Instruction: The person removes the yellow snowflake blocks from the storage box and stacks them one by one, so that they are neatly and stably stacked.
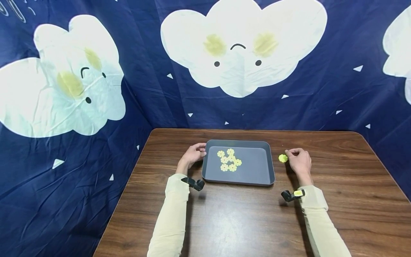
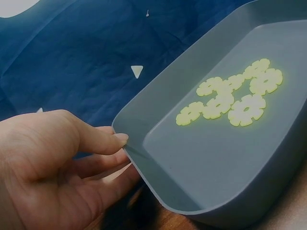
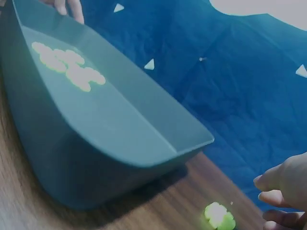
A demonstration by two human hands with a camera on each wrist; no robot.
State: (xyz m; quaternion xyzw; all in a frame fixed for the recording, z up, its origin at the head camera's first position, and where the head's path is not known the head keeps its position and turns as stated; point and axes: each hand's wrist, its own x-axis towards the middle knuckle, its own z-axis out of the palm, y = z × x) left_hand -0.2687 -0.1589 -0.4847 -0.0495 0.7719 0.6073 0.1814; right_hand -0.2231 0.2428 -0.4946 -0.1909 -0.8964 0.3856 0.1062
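Observation:
A dark grey rectangular tray [image 1: 253,162] lies on the table. On its floor, left of the middle, several yellow notched flower-shaped discs [image 2: 247,110] form a loose ring with a short branch. My left hand [image 1: 194,154] grips the tray's left rim: the thumb sits over the edge and the fingers are against the outer wall, as the left wrist view shows. To the right of the tray, a small bunch of yellow-green flower discs [image 3: 219,216] lies on the wood. My right hand [image 1: 299,162] is just beside it, fingers loosely bent, with a small gap to the bunch in the right wrist view.
The brown wooden table [image 1: 231,217] runs back to a dark blue cloth [image 1: 144,71] printed with white clouds and triangles. Each wrist wears a black camera mount, the left one [image 1: 194,184] near the tray's front left corner.

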